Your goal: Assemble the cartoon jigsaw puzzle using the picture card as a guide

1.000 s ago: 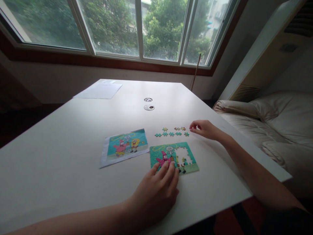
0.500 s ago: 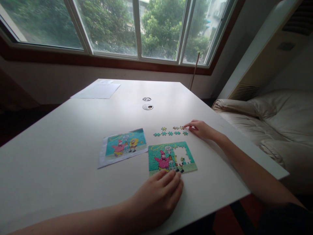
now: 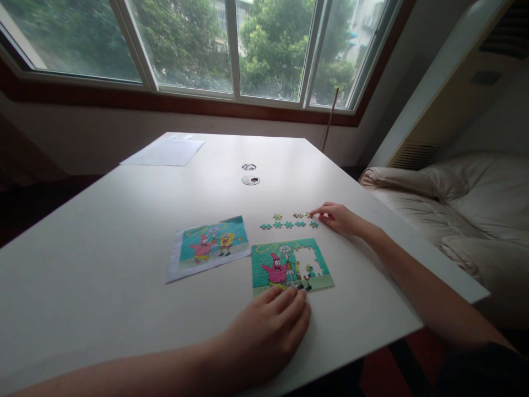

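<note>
A partly built cartoon jigsaw puzzle (image 3: 289,264) lies on the white table (image 3: 124,231), with a gap in its right half. My left hand (image 3: 268,331) lies flat just below it, fingers stretched out and touching its near edge. Several loose puzzle pieces (image 3: 289,222) sit in two short rows beyond the puzzle. My right hand (image 3: 339,218) rests at the right end of those rows, fingertips pinched on one of the loose pieces. A printed reference picture (image 3: 209,245) of the same cartoon lies to the left of the puzzle.
A sheet of paper (image 3: 165,151) lies at the table's far left. Two round cable holes (image 3: 250,173) sit mid-table. A cream sofa (image 3: 467,209) stands right of the table. Windows with trees fill the back wall. The table edge runs close on the right.
My left hand slid back off the puzzle to its near edge. My right hand reached left and down onto the rightmost loose pieces.
</note>
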Tool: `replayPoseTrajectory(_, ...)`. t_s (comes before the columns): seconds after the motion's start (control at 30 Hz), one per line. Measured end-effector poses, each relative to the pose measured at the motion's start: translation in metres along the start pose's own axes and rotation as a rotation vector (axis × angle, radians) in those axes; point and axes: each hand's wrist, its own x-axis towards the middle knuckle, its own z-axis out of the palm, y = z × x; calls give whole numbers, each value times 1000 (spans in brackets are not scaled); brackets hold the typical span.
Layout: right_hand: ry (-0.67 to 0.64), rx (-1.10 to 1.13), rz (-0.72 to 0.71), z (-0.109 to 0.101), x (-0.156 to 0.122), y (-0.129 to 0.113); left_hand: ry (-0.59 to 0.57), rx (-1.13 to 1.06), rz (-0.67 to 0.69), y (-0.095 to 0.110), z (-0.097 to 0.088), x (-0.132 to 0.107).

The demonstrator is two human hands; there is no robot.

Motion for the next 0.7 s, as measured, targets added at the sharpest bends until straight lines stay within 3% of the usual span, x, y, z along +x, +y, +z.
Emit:
replayPoseTrajectory(0.3,32,-3,13,6,3,3,-2,3,7,0,1,-1)
replayPoseTrajectory(0.7,67,-19,71,15,30,-22,-21,-3,-4,0,1,0)
